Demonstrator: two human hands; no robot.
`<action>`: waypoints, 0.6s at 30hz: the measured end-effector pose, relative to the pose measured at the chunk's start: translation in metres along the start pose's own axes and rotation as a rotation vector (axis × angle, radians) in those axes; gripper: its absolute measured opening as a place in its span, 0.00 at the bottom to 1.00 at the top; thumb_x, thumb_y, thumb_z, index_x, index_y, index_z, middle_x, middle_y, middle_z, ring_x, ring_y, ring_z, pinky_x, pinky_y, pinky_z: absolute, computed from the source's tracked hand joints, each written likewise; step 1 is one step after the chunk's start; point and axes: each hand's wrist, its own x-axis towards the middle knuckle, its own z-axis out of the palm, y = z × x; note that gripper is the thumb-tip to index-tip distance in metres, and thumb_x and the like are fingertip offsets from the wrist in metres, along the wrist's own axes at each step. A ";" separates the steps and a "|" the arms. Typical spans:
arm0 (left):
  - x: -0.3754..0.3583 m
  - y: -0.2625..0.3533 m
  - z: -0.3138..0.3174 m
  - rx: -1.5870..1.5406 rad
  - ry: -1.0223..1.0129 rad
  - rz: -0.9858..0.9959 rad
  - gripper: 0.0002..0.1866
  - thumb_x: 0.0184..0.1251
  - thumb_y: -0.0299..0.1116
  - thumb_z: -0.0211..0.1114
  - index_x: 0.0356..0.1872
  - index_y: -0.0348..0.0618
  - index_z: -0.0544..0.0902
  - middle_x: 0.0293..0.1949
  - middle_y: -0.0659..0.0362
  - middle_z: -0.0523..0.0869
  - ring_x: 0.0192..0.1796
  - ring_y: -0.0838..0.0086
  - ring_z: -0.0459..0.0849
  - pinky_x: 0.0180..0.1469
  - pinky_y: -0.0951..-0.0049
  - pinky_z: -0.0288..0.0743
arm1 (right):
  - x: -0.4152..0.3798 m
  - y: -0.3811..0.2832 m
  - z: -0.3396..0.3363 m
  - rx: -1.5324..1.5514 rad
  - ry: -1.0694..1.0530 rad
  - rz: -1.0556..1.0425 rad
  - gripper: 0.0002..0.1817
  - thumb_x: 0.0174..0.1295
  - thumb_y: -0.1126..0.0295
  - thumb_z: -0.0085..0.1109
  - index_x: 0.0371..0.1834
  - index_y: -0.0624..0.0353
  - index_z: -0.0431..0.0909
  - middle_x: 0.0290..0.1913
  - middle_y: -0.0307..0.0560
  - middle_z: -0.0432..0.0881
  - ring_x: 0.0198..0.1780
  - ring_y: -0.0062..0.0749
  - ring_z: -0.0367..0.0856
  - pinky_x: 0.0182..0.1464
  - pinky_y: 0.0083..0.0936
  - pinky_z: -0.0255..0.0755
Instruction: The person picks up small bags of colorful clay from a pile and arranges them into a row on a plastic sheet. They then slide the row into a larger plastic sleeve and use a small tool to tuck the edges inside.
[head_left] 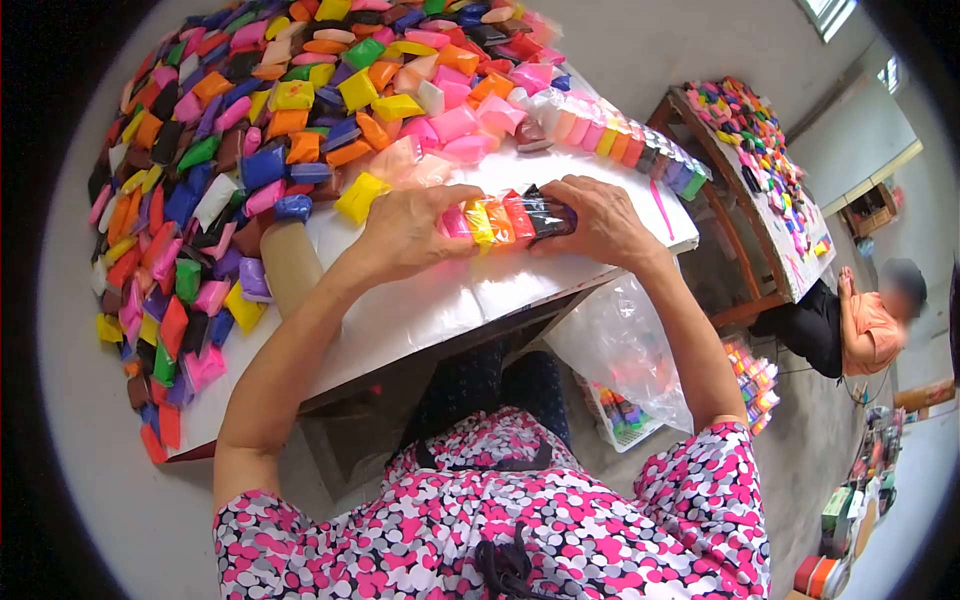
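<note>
A short row of small plastic-wrapped coloured packets (pixel 503 222) lies near the table's front edge, pink, yellow, orange, red and black side by side. My left hand (pixel 405 230) is closed around its left end, at the pink packet. At the other end, by the black packets, my right hand (pixel 605 222) grips the row, so it is pressed between both hands. Just behind stands a longer row of packets in clear film (pixel 620 140). A yellow packet (pixel 362 198) lies loose beside my left hand.
A big heap of mixed packets (pixel 290 97) covers the white table's (pixel 420 315) left and back. A brown tube (pixel 290 268) lies left. Below right are a clear plastic bag (pixel 630 335) and a white basket (pixel 625 437). Another person (pixel 868 335) sits by a second heaped table (pixel 708 205).
</note>
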 end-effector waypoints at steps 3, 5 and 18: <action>-0.005 -0.003 0.002 -0.012 0.076 0.078 0.41 0.48 0.45 0.77 0.66 0.44 0.73 0.60 0.47 0.80 0.60 0.56 0.80 0.64 0.62 0.71 | 0.000 0.000 -0.002 -0.009 -0.021 0.014 0.40 0.41 0.48 0.77 0.58 0.54 0.76 0.46 0.49 0.81 0.51 0.46 0.80 0.54 0.40 0.72; -0.011 -0.007 -0.002 -0.030 0.138 0.202 0.46 0.45 0.43 0.78 0.70 0.43 0.68 0.64 0.47 0.77 0.65 0.56 0.75 0.68 0.61 0.67 | -0.001 -0.010 -0.010 -0.021 -0.058 0.059 0.44 0.40 0.51 0.79 0.63 0.54 0.73 0.49 0.48 0.80 0.53 0.46 0.78 0.58 0.40 0.69; -0.039 -0.038 -0.018 0.208 0.106 0.197 0.40 0.46 0.44 0.76 0.63 0.43 0.73 0.57 0.50 0.81 0.63 0.61 0.77 0.70 0.58 0.57 | 0.010 -0.017 -0.001 0.028 -0.023 -0.067 0.39 0.43 0.50 0.75 0.60 0.53 0.74 0.52 0.54 0.81 0.56 0.49 0.78 0.60 0.41 0.69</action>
